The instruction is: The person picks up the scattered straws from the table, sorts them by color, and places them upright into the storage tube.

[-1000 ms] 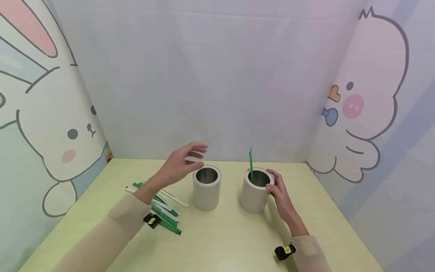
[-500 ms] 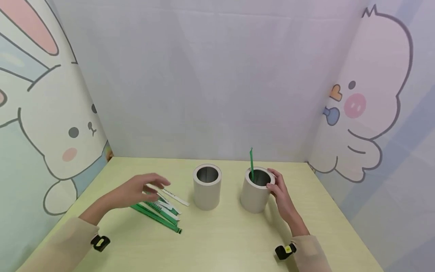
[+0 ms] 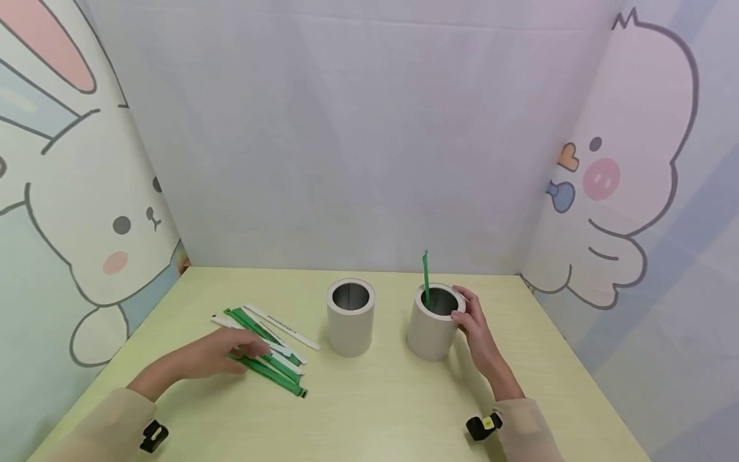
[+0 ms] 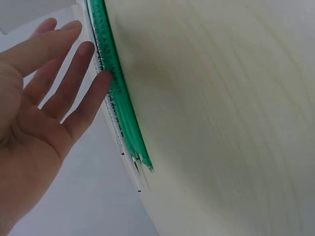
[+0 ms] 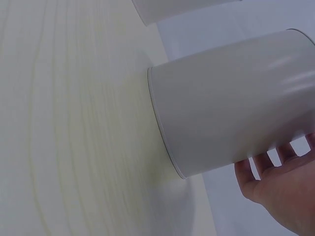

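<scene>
My left hand point(image 3: 210, 355) is at the near left side of a loose pile of slim green and white printed stick packets point(image 3: 277, 383). In the left wrist view its fingers point(image 4: 81, 105) are spread and slightly bent beside a green packet point(image 4: 125, 113), none curled round it; whether the little finger touches it I cannot tell. My right hand point(image 3: 476, 327) grips the right side of an upright white cylindrical canister point(image 3: 427, 337), thumb and fingers at its rim. One green packet point(image 3: 426, 273) stands in that canister, its lower end hidden inside.
A second white canister point(image 3: 349, 330) stands upright between the pile and the held one, its dark inside showing. The pale wooden table point(image 3: 369, 417) ends at a light curtain point(image 3: 346, 160) behind. Cartoon-printed side walls flank it.
My left hand has moved from beside the second canister leftward and down to the packet pile. My right hand keeps its hold on the canister, which has not moved.
</scene>
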The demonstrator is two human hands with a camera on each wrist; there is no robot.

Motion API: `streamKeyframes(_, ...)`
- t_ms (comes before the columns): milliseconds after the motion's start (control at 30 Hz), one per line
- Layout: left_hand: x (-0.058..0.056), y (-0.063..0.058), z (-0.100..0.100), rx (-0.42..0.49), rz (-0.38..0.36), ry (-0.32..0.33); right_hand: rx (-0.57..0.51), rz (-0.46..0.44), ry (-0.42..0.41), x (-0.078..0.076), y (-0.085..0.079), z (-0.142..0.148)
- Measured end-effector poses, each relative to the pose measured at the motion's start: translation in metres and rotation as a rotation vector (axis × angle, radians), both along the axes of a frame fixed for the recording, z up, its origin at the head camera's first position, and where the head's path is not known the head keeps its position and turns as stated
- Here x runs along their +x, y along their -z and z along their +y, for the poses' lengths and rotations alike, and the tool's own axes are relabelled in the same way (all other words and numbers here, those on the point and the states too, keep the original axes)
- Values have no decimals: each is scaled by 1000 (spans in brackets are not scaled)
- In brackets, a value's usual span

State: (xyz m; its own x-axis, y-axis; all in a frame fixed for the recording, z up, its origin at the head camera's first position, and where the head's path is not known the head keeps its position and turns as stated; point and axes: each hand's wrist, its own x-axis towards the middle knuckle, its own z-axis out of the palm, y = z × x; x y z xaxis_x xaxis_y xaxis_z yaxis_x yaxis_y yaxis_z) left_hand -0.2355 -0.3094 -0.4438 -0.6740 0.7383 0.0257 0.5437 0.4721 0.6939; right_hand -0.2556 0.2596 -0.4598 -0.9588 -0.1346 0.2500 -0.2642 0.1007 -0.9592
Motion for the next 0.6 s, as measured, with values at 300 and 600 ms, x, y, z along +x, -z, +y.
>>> streamKeyframes(300,-4,12,4,-30,208,98,-5,0,1,0,-1,0)
streamKeyframes(600,-4,11,10,-41,243,114,-4,-11,3,1,-1,-1)
